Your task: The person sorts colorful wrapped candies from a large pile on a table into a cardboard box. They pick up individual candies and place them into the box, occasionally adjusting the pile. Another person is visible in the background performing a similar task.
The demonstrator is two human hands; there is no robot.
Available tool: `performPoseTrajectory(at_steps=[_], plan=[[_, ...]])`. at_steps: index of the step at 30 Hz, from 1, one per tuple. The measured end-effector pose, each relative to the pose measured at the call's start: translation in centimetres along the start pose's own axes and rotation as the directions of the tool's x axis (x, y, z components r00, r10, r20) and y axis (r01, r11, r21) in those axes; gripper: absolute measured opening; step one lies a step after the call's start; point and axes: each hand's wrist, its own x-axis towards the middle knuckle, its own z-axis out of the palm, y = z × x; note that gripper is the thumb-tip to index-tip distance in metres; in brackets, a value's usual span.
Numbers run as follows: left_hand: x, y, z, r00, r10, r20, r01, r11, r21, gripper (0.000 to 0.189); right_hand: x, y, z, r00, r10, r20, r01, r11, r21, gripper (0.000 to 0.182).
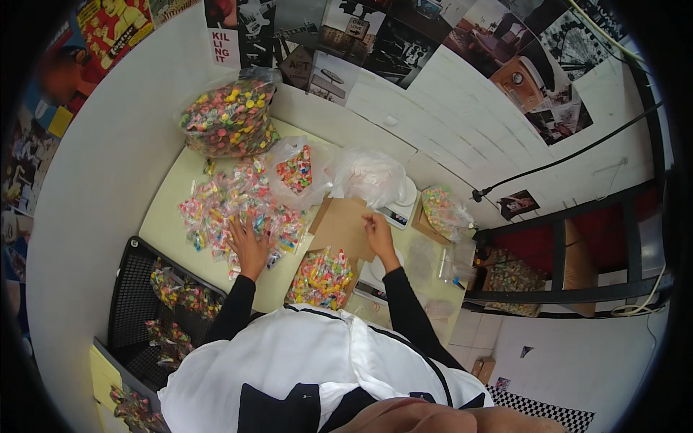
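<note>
My left hand (249, 248) rests with fingers spread on a pile of small clear packets of colourful pieces (214, 208), which look like candies. My right hand (380, 238) is beside the raised flap of a cardboard box (341, 224). Its fingers are curled, and whether something thin is between them is unclear. Nearest my body, the box holds a heap of small wrapped pieces (319, 279) in mixed colours. Behind the pile lies an opened plastic bag (295, 170) with more of these pieces. A whitish plastic bag (368, 176) sits to its right.
A large clear bag of coloured pieces (230, 116) stands at the table's back left. Two kitchen scales, one behind (394, 216) and one nearer (369, 291), flank my right hand. A small box with a filled bag (441, 208) is farther right. A black plastic basket (135, 303) holds filled packets at left.
</note>
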Motion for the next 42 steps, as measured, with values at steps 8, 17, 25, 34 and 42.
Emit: performPoseTrajectory(at_steps=[8, 17, 25, 34, 42], plan=[[0.0, -0.8, -0.3, 0.999, -0.004, -0.043, 0.002, 0.999, -0.045, 0.072, 10.4, -1.2, 2.6, 0.968, -0.223, -0.114, 0.17, 0.919, -0.355, 0.02], [0.8, -1.4, -2.3, 0.995, 0.013, -0.095, -0.027, 0.989, -0.146, 0.062, 11.2, 0.3, 3.2, 0.985, -0.076, -0.157, 0.059, 0.992, -0.113, 0.017], [0.3, 2.1, -1.9, 0.933, 0.318, -0.171, -0.36, 0.861, -0.361, 0.046, 5.4, -5.4, -0.1, 0.998, 0.022, -0.051, -0.008, 0.968, 0.252, 0.02], [-3.9, 6.5, -3.3, 0.813, 0.404, 0.418, 0.144, 0.557, -0.818, 0.031, -6.6, -12.0, 3.9, 0.939, -0.002, 0.345, -0.21, 0.789, 0.577, 0.046], [-6.9, 4.5, -5.7, 0.744, 0.376, 0.553, 0.457, 0.318, -0.831, 0.026, -10.5, -12.7, 6.6, 0.937, -0.035, 0.348, -0.201, 0.76, 0.618, 0.049]])
